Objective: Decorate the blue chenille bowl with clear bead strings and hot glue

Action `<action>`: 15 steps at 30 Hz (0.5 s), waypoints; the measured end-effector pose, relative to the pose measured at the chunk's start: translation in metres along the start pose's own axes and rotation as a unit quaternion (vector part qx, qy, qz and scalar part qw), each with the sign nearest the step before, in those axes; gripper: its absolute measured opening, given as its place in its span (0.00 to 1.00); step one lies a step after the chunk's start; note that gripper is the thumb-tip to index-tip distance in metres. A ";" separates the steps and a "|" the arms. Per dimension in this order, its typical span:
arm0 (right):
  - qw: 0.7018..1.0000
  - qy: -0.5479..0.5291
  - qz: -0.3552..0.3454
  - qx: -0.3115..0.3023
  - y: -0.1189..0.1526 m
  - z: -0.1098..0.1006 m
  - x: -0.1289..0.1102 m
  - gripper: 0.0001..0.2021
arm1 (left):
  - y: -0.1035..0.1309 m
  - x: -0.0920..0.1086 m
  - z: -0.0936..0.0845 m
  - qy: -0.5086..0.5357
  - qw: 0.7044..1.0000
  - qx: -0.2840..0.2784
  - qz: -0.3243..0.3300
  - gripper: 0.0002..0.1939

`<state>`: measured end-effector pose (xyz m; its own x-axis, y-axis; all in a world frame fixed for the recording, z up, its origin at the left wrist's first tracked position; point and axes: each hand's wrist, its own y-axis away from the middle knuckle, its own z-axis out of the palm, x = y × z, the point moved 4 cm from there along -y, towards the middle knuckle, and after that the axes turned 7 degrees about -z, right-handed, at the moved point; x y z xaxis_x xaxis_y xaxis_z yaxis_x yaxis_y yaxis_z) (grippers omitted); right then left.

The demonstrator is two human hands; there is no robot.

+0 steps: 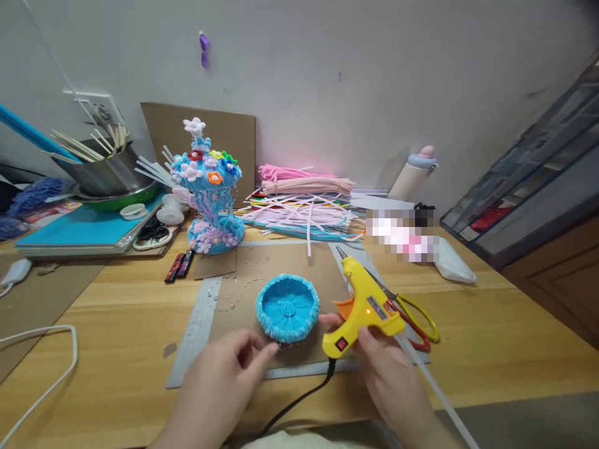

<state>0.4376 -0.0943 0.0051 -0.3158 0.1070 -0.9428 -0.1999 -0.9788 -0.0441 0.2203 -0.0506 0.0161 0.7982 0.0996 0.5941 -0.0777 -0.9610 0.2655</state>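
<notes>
My right hand (386, 362) grips a yellow hot glue gun (367, 305). Its nozzle points up and away, its small light glows, and a clear glue stick (435, 386) sticks out of its back. Just left of the gun, a bowl-shaped blue fuzzy piece (287, 308) lies with its hollow side up on a cardboard sheet (243, 327). My left hand (229, 374) is at the near left edge of this piece, its fingers curled and thumb stretched toward the rim. Anything between those fingertips is too small to make out.
A finished-looking blue stand with felt-like flowers (206, 181) rises at the back left. Behind lie bundles of pipe cleaners (304, 209). Pliers with red and yellow handles (421, 321) rest beside the glue gun. Fine bead strings (231, 305) lie on the cardboard. A black cord (294, 399) runs toward me.
</notes>
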 end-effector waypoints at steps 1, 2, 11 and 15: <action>0.999 0.035 -0.003 -0.004 -0.001 -0.002 0.003 0.17 | 0.001 -0.004 0.009 0.006 1.000 -0.018 -0.016 0.19; 0.998 0.065 -0.002 -0.010 -0.002 -0.003 0.006 0.18 | 0.002 -0.006 0.017 0.018 0.999 -0.035 -0.030 0.20; 0.988 0.143 0.027 -0.054 -0.012 -0.004 0.030 0.21 | -0.008 -0.006 0.052 0.167 0.976 -0.122 -0.075 0.17; 0.985 0.161 0.025 -0.058 -0.015 -0.005 0.034 0.20 | -0.011 -0.009 0.033 0.211 0.970 -0.105 -0.055 0.16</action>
<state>0.4344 -0.0771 -0.0284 -0.0088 0.0149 -0.9999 -0.0779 -0.9969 -0.0141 0.2338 -0.0489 -0.0169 0.4970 0.3382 0.7991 -0.1612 -0.8689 0.4680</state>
